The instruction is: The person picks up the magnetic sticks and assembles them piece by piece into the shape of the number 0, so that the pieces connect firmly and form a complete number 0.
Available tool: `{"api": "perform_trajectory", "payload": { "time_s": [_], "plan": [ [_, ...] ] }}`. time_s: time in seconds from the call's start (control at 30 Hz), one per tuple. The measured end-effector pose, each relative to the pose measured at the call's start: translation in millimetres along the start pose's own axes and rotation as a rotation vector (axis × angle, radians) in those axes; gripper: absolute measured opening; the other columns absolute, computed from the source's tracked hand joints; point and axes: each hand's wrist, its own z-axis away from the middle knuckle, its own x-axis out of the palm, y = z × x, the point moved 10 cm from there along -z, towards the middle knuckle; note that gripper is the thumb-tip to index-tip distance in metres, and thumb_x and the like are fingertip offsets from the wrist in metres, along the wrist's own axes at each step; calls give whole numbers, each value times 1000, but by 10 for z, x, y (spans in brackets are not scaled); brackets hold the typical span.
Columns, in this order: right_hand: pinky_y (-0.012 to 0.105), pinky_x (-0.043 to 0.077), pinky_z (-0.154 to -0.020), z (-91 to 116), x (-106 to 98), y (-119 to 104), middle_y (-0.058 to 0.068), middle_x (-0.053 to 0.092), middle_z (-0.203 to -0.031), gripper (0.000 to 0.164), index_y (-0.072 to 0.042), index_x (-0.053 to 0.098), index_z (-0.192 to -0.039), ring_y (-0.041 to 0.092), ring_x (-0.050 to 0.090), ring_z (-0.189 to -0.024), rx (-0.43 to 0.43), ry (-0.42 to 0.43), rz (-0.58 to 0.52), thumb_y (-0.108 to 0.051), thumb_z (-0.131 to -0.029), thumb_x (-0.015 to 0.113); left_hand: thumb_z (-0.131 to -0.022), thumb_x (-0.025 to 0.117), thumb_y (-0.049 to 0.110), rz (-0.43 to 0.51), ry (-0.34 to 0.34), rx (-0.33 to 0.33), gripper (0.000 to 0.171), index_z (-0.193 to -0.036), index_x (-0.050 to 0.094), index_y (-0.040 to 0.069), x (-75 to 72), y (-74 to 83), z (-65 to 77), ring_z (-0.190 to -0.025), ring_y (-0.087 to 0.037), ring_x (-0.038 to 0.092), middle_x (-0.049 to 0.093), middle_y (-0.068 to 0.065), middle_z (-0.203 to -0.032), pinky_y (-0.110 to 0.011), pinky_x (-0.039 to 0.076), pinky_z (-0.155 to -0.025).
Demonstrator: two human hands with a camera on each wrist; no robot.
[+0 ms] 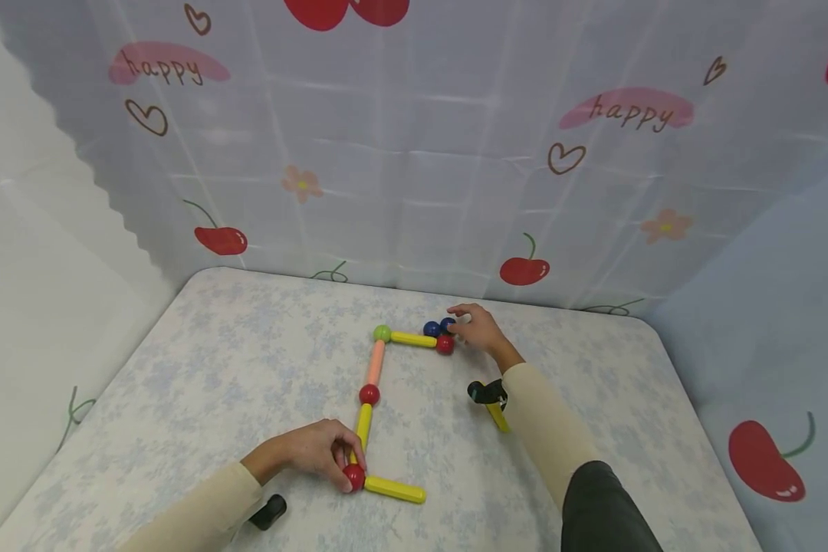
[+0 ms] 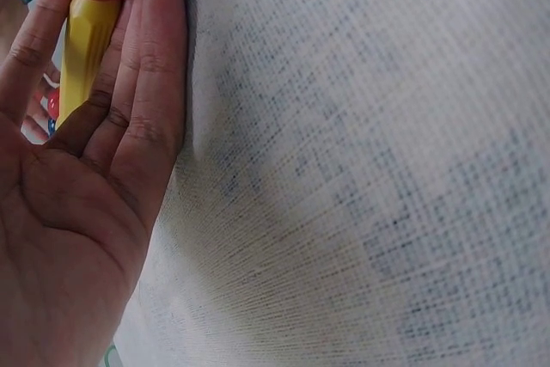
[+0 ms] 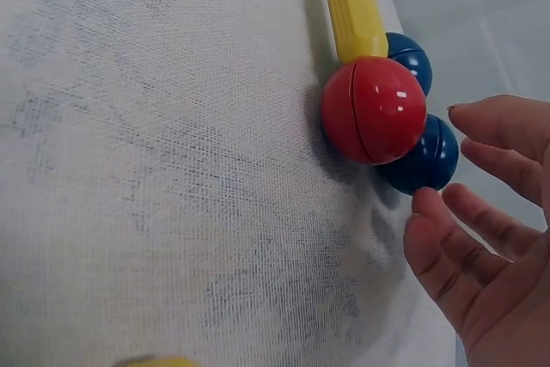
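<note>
My left hand holds a red ball at the near corner of a chain of rods and balls, thumb on one side and fingers on the other. A yellow rod runs right from this ball; another yellow rod leads away to a second red ball. My right hand is at the chain's far end, fingers spread beside a blue ball. That ball sits against a red ball, with another blue ball behind. The right fingertips are right at the blue ball's edge.
A pink rod and a green ball link the chain to the far yellow rod. A loose yellow rod lies partly hidden under the right wrist's black camera. A patterned curtain hangs behind the table.
</note>
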Motion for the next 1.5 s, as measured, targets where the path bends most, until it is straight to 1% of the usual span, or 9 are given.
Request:
{"api": "perform_trajectory", "payload": {
  "time_s": [0.2,0.37,0.5,0.7,0.87,1.0,1.1,1.37,1.5],
  "plan": [
    [29,51,-73,-53,52,84,16,50,-136,44,-8,53,-137,22,57,-88,43,-35,-5,-19,-96,60,-75,81,6,-3,-6,0,19,-90,73,16,8,16,1,-67,-11,54,63,-1,-78,-20,44,-60],
    [29,50,-71,-60,80,154,16,55,-127,41,-6,54,-135,23,57,-87,57,-48,-38,-18,-96,59,-76,81,7,-10,-22,26,19,-91,73,14,30,49,-6,-66,-9,54,63,0,-77,-19,44,-60],
    [28,51,-71,-63,66,184,14,57,-124,40,-7,55,-134,23,58,-88,41,-23,-34,-19,-96,60,-76,81,6,-2,-23,33,19,-91,73,14,36,66,-6,-65,-10,53,62,-1,-76,-19,44,-59],
    [31,51,-73,0,-44,206,12,60,-120,37,-7,56,-129,24,59,-91,12,59,-51,-23,-97,60,-75,81,4,5,-13,15,19,-90,73,14,34,69,-16,-65,-11,53,63,-2,-77,-19,44,-59],
    [34,52,-78,144,-140,232,14,56,-126,38,-5,54,-129,27,60,-96,-2,102,-69,-24,-97,60,-76,81,6,-2,-14,21,19,-91,73,14,25,68,-23,-66,-12,53,62,-1,-78,-20,44,-59],
    [35,53,-79,297,-165,257,16,55,-129,39,-4,53,-129,27,62,-94,-12,112,-76,-22,-96,62,-76,81,7,-20,-11,22,19,-91,72,15,6,47,-17,-65,-11,52,63,1,-78,-20,43,-59],
    [34,54,-78,439,-143,282,14,59,-124,38,-5,56,-126,24,64,-90,-16,106,-71,-20,-93,66,-76,81,8,-25,-14,21,20,-91,72,16,2,22,-15,-65,-10,52,63,1,-78,-20,43,-59],
    [28,50,-67,860,126,260,4,61,-103,34,-11,63,-112,19,56,-80,-32,-31,-88,-18,-82,78,-76,82,10,-36,-12,24,19,-91,72,16,-10,-3,-9,-66,-12,53,63,1,-78,-21,43,-60],
    [28,49,-63,1048,293,190,1,61,-99,35,-12,65,-110,17,56,-75,-96,-116,-93,-19,-80,80,-76,81,9,-53,-9,43,19,-91,72,16,0,19,-11,-66,-11,52,63,1,-78,-20,43,-59]
  ]
}}
